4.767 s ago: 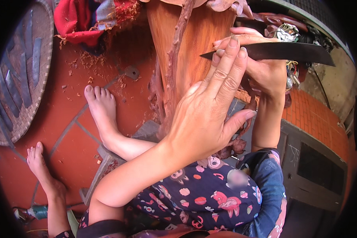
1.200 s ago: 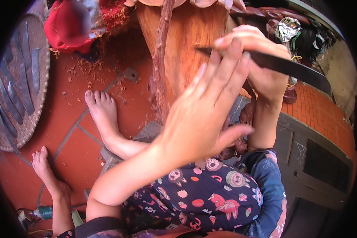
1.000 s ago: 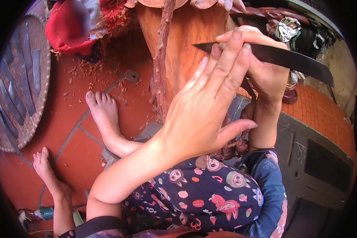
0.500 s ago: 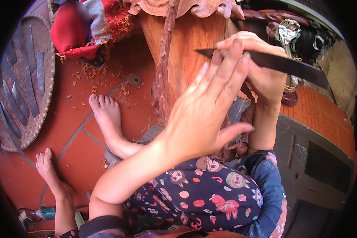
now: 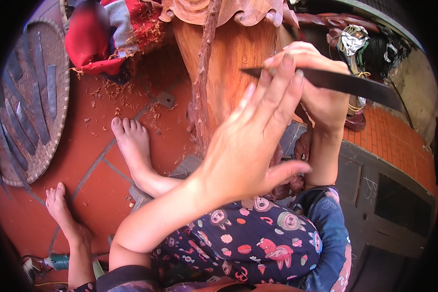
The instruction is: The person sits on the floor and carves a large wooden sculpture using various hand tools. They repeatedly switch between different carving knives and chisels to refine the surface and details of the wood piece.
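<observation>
A long dark flat blade (image 5: pixel 370 87) with a pointed left end runs across above the carved wood. My right hand (image 5: pixel 321 63) is closed around its middle, fingers wrapped over the far side. My left hand (image 5: pixel 243 141) reaches up with its back toward me, fingers stretched out and thumb spread to the right. Its fingertips overlap the blade beside my right fingers. Whether they press on the steel or on something small there is hidden. Behind the hands stands a reddish-brown wooden piece (image 5: pixel 187 44) with a scalloped carved top.
At left a round woven tray (image 5: pixel 63 112) holds several dark metal blades. A red and grey cloth (image 5: pixel 90 48) lies near wood shavings on the red tiled floor (image 5: pixel 107 194). A rough branch (image 5: pixel 202 82) stands before the wood. A green power tool (image 5: pixel 58 261) lies lower left.
Both hands and the blade have shifted slightly downward. My left fingers have moved slightly along the blade. My right hand keeps its hold.
</observation>
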`<move>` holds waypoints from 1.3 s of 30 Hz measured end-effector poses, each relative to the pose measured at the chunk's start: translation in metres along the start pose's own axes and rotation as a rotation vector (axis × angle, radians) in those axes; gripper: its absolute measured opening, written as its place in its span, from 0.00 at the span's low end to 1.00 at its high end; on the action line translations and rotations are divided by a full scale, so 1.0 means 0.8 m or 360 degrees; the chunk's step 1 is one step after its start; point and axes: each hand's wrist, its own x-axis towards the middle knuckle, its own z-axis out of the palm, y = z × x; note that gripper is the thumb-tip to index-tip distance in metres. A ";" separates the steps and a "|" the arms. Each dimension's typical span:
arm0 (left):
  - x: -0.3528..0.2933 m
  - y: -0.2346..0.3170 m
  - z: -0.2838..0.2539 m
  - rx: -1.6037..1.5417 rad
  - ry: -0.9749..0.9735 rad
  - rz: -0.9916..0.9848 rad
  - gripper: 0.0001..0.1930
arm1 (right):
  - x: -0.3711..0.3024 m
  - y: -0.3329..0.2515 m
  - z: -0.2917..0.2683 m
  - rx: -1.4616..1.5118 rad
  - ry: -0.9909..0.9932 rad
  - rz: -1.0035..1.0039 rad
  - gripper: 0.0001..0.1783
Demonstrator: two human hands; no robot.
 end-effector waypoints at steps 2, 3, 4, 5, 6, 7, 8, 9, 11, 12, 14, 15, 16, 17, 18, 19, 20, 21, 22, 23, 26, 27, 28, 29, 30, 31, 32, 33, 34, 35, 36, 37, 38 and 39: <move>0.000 0.000 0.000 0.0005 -0.0028 0.0001 0.62 | -0.001 0.000 0.000 0.0044 0.0054 0.0090 0.08; 0.000 0.000 0.000 0.0039 -0.0037 -0.0047 0.62 | -0.001 0.001 0.001 0.0003 0.0104 0.0028 0.08; -0.001 0.000 -0.001 0.0030 -0.0044 -0.0025 0.62 | -0.001 0.001 0.000 -0.0082 0.0056 -0.0087 0.08; -0.001 0.000 -0.001 -0.0011 -0.0040 -0.0014 0.62 | -0.001 0.003 0.000 -0.0188 0.0038 -0.0185 0.08; -0.001 0.000 -0.001 -0.0032 -0.0035 -0.0044 0.62 | -0.001 0.003 -0.001 -0.0041 -0.0058 -0.0193 0.08; 0.000 0.001 -0.001 -0.0052 -0.0015 0.0032 0.62 | -0.001 0.004 -0.001 -0.0074 -0.0088 -0.0143 0.08; 0.000 0.001 -0.001 -0.0046 -0.0029 -0.0043 0.62 | -0.001 0.004 -0.001 -0.0075 -0.0022 -0.0074 0.08; 0.000 0.001 -0.001 -0.0040 -0.0024 -0.0011 0.62 | -0.001 0.005 -0.001 -0.0099 0.0022 -0.0017 0.08; 0.000 0.001 -0.002 -0.0015 -0.0035 0.0000 0.62 | -0.002 0.004 0.001 0.0051 0.0119 0.0027 0.08; 0.001 0.000 -0.003 0.0005 -0.0053 -0.0011 0.62 | -0.001 0.004 0.000 0.0013 0.0097 -0.0055 0.09; 0.001 0.000 -0.004 0.0006 -0.0068 -0.0028 0.62 | -0.001 0.003 0.001 -0.0037 0.0019 -0.0162 0.09; 0.001 0.000 -0.004 -0.0010 -0.0063 -0.0035 0.62 | -0.001 0.003 0.002 -0.0078 -0.0023 -0.0180 0.09; 0.001 0.001 -0.005 -0.0030 -0.0045 0.0008 0.62 | -0.001 0.003 0.001 -0.0028 -0.0011 -0.0064 0.08; 0.001 0.001 -0.005 -0.0008 -0.0069 -0.0029 0.62 | -0.001 0.003 0.001 0.0015 0.0050 0.0080 0.08; 0.001 0.002 -0.006 0.0015 -0.0070 -0.0002 0.62 | 0.000 0.004 0.001 0.0012 0.0077 0.0041 0.08; 0.001 0.003 -0.006 0.0038 -0.0069 0.0026 0.62 | 0.000 0.004 0.001 0.0002 0.0131 0.0013 0.08; 0.001 0.003 -0.006 0.0119 -0.0085 -0.0040 0.62 | 0.001 0.005 0.001 -0.0055 0.0104 -0.0083 0.08; 0.002 0.004 -0.007 0.0019 -0.0067 0.0001 0.62 | 0.001 0.005 0.002 -0.0117 0.0082 -0.0189 0.08; 0.003 0.003 -0.007 -0.0020 -0.0065 -0.0045 0.61 | 0.001 0.004 0.002 0.0015 0.0009 -0.0239 0.08; 0.004 0.004 -0.007 -0.0084 -0.0057 0.0040 0.61 | 0.002 0.005 0.003 -0.0053 -0.0038 -0.0280 0.09; 0.008 0.004 -0.005 0.0030 -0.0066 -0.0002 0.59 | 0.001 -0.002 -0.001 0.0006 0.0099 0.0081 0.11; 0.009 0.005 -0.003 0.0095 -0.0042 -0.0024 0.59 | 0.001 -0.003 -0.002 0.0003 0.0152 0.0022 0.12; 0.007 0.007 -0.002 0.0097 -0.0091 0.0003 0.58 | 0.000 -0.007 -0.007 -0.0018 0.0108 -0.0110 0.12; 0.005 0.010 0.000 0.0020 -0.0126 -0.0006 0.58 | 0.002 -0.007 -0.011 -0.0039 0.0090 -0.0243 0.13; 0.000 0.014 0.001 -0.0038 -0.0133 -0.0026 0.58 | -0.001 -0.010 -0.016 -0.0014 -0.0037 -0.0264 0.15; -0.005 0.019 0.002 -0.0095 -0.0143 -0.0006 0.57 | -0.002 -0.012 -0.021 -0.0013 -0.0191 -0.0254 0.15; -0.012 0.023 0.001 -0.0117 -0.0162 -0.0007 0.59 | -0.004 -0.011 -0.023 -0.0033 -0.0286 -0.0161 0.15; -0.018 0.026 0.001 -0.0104 -0.0197 -0.0044 0.59 | -0.005 -0.011 -0.024 0.0018 -0.0279 -0.0172 0.14; -0.025 0.030 0.000 -0.0094 -0.0193 -0.0042 0.59 | -0.008 -0.010 -0.024 -0.0093 -0.0310 -0.0159 0.13; -0.030 0.031 -0.001 -0.0082 -0.0185 -0.0037 0.59 | -0.010 -0.009 -0.021 -0.0185 -0.0309 -0.0182 0.12; -0.033 0.031 -0.003 -0.0075 -0.0194 -0.0080 0.58 | -0.012 -0.008 -0.020 -0.0333 -0.0358 -0.0122 0.11; -0.035 0.030 -0.005 -0.0067 -0.0207 -0.0122 0.58 | -0.013 -0.006 -0.016 -0.0471 -0.0392 -0.0133 0.10; -0.033 0.027 -0.005 -0.0065 -0.0190 -0.0119 0.58 | -0.013 -0.005 -0.014 -0.0429 -0.0383 -0.0225 0.09; -0.030 0.024 -0.006 -0.0045 -0.0214 -0.0146 0.58 | -0.012 -0.005 -0.013 -0.0451 -0.0462 -0.0208 0.09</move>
